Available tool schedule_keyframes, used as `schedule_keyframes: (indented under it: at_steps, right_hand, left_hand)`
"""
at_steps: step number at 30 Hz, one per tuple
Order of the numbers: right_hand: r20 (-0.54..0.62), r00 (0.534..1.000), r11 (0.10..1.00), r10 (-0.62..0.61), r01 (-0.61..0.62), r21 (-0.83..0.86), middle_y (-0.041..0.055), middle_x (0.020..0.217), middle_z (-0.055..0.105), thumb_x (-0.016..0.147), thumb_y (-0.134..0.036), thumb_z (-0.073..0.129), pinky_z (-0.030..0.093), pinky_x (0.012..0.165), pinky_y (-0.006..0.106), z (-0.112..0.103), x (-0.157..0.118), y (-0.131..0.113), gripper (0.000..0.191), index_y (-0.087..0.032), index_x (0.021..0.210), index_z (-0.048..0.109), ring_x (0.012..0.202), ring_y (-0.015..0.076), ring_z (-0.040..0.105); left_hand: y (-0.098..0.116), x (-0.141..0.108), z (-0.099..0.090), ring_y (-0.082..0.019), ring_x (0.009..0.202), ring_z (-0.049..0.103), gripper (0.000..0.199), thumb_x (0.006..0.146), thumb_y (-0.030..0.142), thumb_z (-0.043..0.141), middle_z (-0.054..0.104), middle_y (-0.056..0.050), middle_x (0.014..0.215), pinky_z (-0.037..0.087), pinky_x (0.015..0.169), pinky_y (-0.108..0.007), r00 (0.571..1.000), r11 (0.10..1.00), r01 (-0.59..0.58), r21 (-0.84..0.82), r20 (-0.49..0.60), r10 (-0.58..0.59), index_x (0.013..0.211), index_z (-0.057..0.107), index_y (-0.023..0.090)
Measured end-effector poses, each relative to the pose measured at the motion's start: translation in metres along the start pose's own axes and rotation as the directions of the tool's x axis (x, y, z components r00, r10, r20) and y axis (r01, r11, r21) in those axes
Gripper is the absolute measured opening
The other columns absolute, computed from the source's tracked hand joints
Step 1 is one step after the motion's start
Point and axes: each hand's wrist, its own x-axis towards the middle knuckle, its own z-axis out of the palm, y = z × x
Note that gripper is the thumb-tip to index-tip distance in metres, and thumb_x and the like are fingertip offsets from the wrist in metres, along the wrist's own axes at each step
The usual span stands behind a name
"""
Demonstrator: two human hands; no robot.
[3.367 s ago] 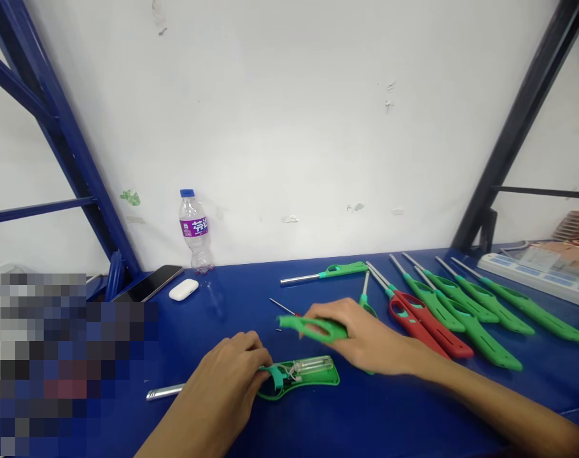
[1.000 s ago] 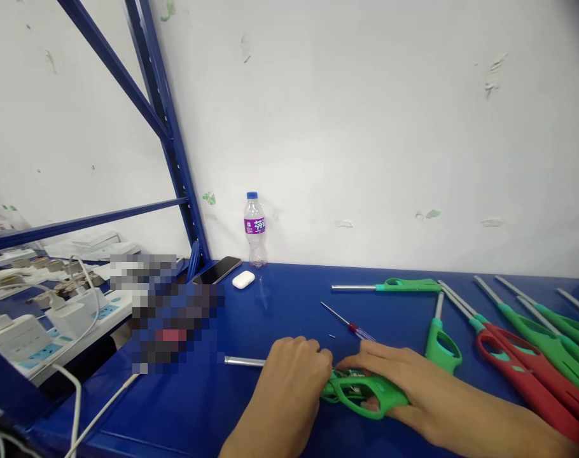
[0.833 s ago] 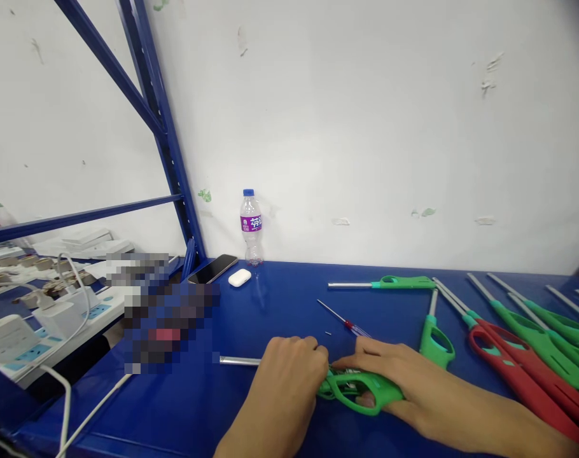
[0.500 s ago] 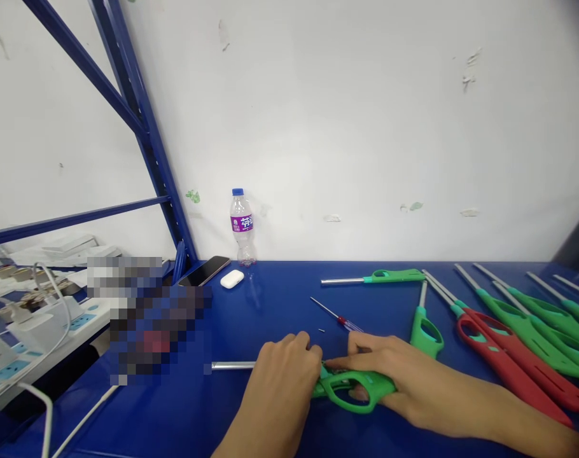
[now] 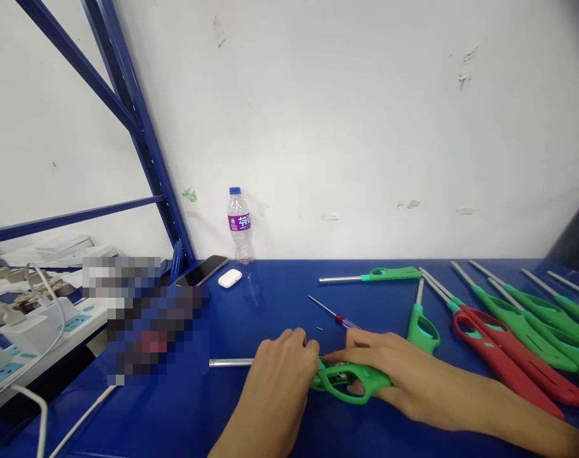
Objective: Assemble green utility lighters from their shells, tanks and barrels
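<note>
A green long-neck lighter (image 5: 349, 395) lies across both hands just above the blue tabletop, its metal tube pointing left. My left hand (image 5: 289, 366) is closed over the front of it, where the tube meets the body. Around the green handle my right hand (image 5: 389, 366) is closed, with fingertips showing through the trigger loop. The body looks parted along its top edge, with inner parts partly visible; fingers hide the rest. Beyond the hands lie a screwdriver (image 5: 340, 317) with a clear and red handle and a tiny screw (image 5: 319, 329).
Several green lighters (image 5: 523, 318) and two red ones (image 5: 502, 362) lie at the right. Another green lighter (image 5: 394, 274) rests near the wall. Further left are a bottle (image 5: 240, 226), a white earbud case (image 5: 230, 278), a phone (image 5: 202, 271) and a power strip (image 5: 74, 322).
The whole view has shifted slightly. Both hands keep their hold on the green lighter, and its parted top edge now shows a bit more of the inside.
</note>
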Motion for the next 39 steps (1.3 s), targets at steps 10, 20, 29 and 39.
schedule_keyframes:
  at_steps: [10, 20, 29, 39]
  right_hand:
    - [0.045, 0.998, 0.999, 0.032, -0.03, -0.044, 0.0012, 0.11, 0.06, 0.082, 0.004, 0.052, 0.042, 0.087, 0.034, -0.002, 0.0, -0.005, 0.071, -0.037, 0.14, 0.056, 0.1, 0.0223, 0.062]
    - [0.039, 0.999, 0.994, 0.024, -0.02, -0.104, 0.0008, 0.111, 0.059, 0.08, 0.002, 0.052, 0.042, 0.082, 0.033, -0.002, -0.003, -0.007, 0.076, -0.037, 0.145, 0.052, 0.098, 0.0222, 0.063]
    - [0.068, 0.996, 0.98, 0.053, -0.039, -0.196, 0.0046, 0.116, 0.058, 0.074, 0.001, 0.052, 0.045, 0.086, 0.038, -0.003, -0.003, -0.007, 0.087, -0.035, 0.153, 0.046, 0.1, 0.0264, 0.063]
    - [0.063, 0.997, 0.978, 0.038, -0.024, -0.208, 0.0063, 0.117, 0.062, 0.077, -0.002, 0.056, 0.048, 0.09, 0.039, -0.004, -0.003, -0.01, 0.083, -0.031, 0.154, 0.047, 0.103, 0.0278, 0.066]
  left_hand:
    - [0.0, 0.0, -0.001, -0.025, 0.103, 0.068, 0.035, 0.085, -0.007, 0.048, 0.068, -0.006, 0.107, 0.051, 0.075, -0.031, 1.0, 0.999, 0.016, 0.032, 0.009, -0.016, 0.101, 0.064, 0.02]
    - [-0.004, 0.005, 0.004, -0.027, 0.1, 0.069, 0.03, 0.089, -0.002, 0.049, 0.069, -0.004, 0.105, 0.048, 0.07, -0.033, 1.0, 1.0, -0.006, 0.026, -0.002, 0.006, 0.097, 0.067, 0.021]
    - [-0.017, 0.007, 0.011, -0.017, 0.089, 0.066, 0.027, 0.101, 0.011, 0.047, 0.066, 0.001, 0.097, 0.045, 0.074, -0.029, 0.997, 0.994, -0.005, -0.11, -0.079, -0.004, 0.09, 0.068, 0.025]
    - [-0.013, 0.006, 0.009, -0.02, 0.089, 0.065, 0.032, 0.1, 0.007, 0.042, 0.065, -0.004, 0.107, 0.042, 0.068, -0.033, 1.0, 0.999, 0.004, -0.036, -0.025, -0.005, 0.096, 0.07, 0.022]
